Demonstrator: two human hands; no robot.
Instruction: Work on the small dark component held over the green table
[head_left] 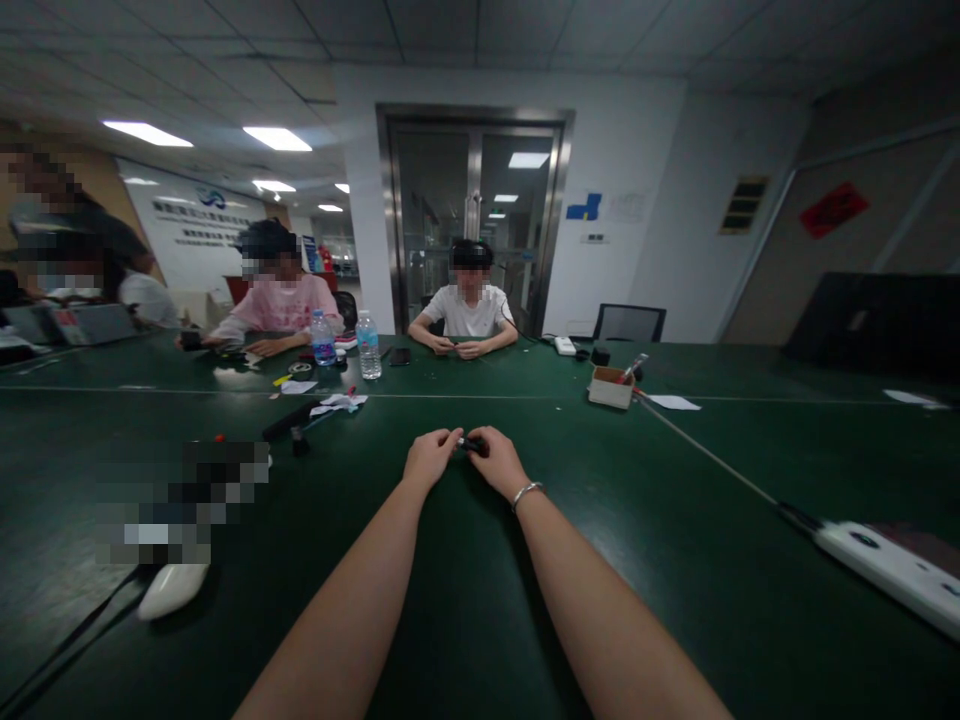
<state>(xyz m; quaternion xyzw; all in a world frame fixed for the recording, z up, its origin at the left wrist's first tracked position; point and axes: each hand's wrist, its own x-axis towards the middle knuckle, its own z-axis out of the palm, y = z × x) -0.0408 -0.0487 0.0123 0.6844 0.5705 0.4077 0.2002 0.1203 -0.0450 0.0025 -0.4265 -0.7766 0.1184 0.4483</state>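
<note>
Both my hands rest over the green table point(465, 560), close together in the middle of the view. Between them is a small black object point(472, 444) with a light or silvery end on its left. My right hand point(496, 458) has its fingers closed around the black part. My left hand point(433, 456) pinches at the light end with thumb and fingers. What exactly the object is cannot be made out. A silver bracelet circles my right wrist.
A small box point(610, 389) with items stands ahead right. A white power strip point(892, 565) lies at right, its cable running to the box. Two bottles point(369, 346), papers point(337, 404) and black items lie ahead left. People sit across the table.
</note>
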